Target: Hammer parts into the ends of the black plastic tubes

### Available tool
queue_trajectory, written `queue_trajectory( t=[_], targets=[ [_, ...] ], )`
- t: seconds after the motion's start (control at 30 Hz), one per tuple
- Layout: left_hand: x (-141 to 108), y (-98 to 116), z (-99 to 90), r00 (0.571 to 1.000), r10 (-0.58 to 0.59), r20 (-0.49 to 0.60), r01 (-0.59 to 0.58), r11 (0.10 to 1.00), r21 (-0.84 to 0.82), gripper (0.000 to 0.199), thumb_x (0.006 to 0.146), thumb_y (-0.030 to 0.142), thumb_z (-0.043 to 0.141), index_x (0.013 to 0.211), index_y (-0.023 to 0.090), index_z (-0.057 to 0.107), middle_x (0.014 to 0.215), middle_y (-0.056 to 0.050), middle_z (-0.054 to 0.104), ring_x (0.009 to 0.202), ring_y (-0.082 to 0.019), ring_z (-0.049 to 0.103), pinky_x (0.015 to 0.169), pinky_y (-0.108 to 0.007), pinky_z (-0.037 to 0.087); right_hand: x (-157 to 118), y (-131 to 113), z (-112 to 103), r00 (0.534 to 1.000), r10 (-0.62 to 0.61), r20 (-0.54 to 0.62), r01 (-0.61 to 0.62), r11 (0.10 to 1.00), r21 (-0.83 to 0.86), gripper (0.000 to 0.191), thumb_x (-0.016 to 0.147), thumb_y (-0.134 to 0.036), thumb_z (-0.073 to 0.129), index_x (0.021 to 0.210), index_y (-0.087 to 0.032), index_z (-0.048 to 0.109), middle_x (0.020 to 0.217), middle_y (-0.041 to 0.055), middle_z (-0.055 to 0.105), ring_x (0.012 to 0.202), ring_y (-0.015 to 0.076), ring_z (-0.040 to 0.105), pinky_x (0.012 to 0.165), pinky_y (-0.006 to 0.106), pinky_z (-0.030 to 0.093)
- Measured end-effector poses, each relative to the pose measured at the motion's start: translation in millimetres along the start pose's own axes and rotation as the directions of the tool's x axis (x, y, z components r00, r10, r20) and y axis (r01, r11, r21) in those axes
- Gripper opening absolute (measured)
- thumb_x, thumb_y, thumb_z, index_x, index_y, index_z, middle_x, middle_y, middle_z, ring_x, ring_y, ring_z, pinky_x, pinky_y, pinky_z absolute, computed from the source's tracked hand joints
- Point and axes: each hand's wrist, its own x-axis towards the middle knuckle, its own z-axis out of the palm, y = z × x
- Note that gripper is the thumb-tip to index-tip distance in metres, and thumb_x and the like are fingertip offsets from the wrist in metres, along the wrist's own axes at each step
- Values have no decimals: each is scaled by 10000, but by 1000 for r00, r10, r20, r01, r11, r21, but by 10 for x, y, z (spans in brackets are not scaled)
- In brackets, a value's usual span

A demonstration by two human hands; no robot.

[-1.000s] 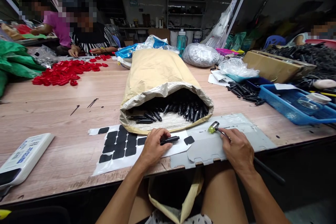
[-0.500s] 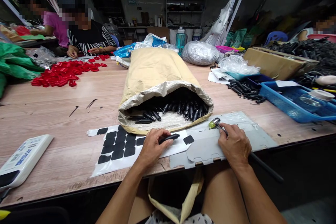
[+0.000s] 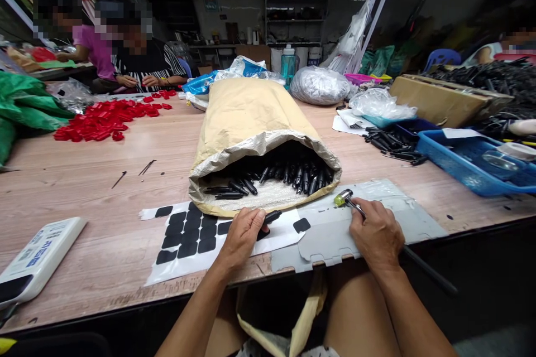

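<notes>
So, grips?
Left hand [image 3: 243, 237] pinches black tube [image 3: 273, 216] over white sheet [image 3: 281, 237]; right hand [image 3: 378, 230] is wrapped round hammer [image 3: 344, 197], head over grey board [image 3: 322, 234].
Advice?
Steady the tube, hammer low, left hand clear of its head.

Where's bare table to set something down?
Bare table between the white box and the sticker sheet, and between the red pile and the sack. Smaller patch between the sack and the loose black pieces. Crowded: mid near edge, with the left hand, right hand and grey board; the right end, with those pieces and the blue basket.
</notes>
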Motion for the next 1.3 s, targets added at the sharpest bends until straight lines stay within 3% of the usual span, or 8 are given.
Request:
queue_trajectory(
  t=[0.67, 0.8, 0.87, 0.93, 1.0, 1.07, 1.2, 1.3],
  targets=[
    [19, -53, 19, 1000, -17, 8, 17, 997, -70, 571, 1048, 520, 336, 678, 202, 632, 755, -29, 630, 845, -215, 546, 839, -332, 405, 9, 4, 9, 1000, 24, 15, -24, 1000, -16, 225, 918, -214, 607, 1110, -240, 722, 955, 38, 677, 830, 195, 502, 714, 322, 293],
    [-25, 72, -29, 1000, 14, 11, -13, 997, -71, 545, 1050, 506, 348, 693, 196, 618, 803, -30, 629, 868, -209, 544, 851, -325, 394, 10, 7, 12, 1000, 27, 15, -27, 1000, -12, 229, 909, -208, 618, 1108, -244, 723, 966, 35, 684, 832, 194, 503, 722, 322, 299],
    [-137, 208, -70, 998, -21, 64, 28, 993, -117, 512, 1044, 509, 371, 726, 193, 618, 810, -21, 625, 840, -193, 547, 817, -309, 399, 12, 7, 11, 999, 26, 21, -26, 1000, -11, 231, 904, -204, 621, 1106, -246, 724, 964, 34, 684, 835, 194, 503, 723, 321, 300],
    [-310, 356, -101, 971, -67, 228, 115, 972, -204, 455, 1036, 507, 398, 812, 195, 641, 828, -10, 648, 813, -177, 567, 775, -287, 413, 13, 7, 10, 999, 28, 27, -28, 1000, -9, 234, 903, -200, 621, 1107, -247, 724, 966, 33, 684, 842, 194, 503, 723, 320, 301],
    [-508, 475, -109, 888, -81, 453, 209, 948, -240, 353, 1014, 477, 464, 907, 205, 662, 851, -2, 686, 818, -172, 597, 754, -268, 429, 13, 8, 13, 999, 31, 24, -31, 999, -9, 234, 904, -203, 621, 1110, -247, 723, 969, 34, 684, 843, 195, 502, 722, 320, 301],
    [-686, 544, -90, 819, -104, 564, 232, 959, -161, 222, 958, 423, 573, 962, 227, 678, 925, 2, 712, 901, -183, 619, 793, -259, 438, 11, 11, 18, 999, 31, 17, -31, 999, -10, 235, 904, -204, 623, 1113, -243, 722, 969, 36, 683, 840, 194, 501, 722, 321, 298],
    [-922, 533, 2, 852, -196, 486, 150, 980, 132, 168, 939, 398, 580, 1018, 286, 676, 1026, 13, 714, 981, -201, 617, 857, -272, 423, 7, 18, 29, 1000, 24, 20, -24, 1000, -3, 233, 901, -204, 629, 1111, -239, 722, 962, 39, 678, 838, 192, 502, 721, 320, 289],
    [-1036, 425, 132, 846, -220, 486, 124, 967, 223, 204, 976, 421, 498, 1067, 311, 645, 998, 19, 726, 951, -200, 637, 827, -277, 431, 5, 19, 30, 1000, 25, 19, -25, 1000, 1, 233, 903, -203, 624, 1113, -240, 720, 963, 36, 677, 837, 190, 499, 721, 318, 288]
  ],
)
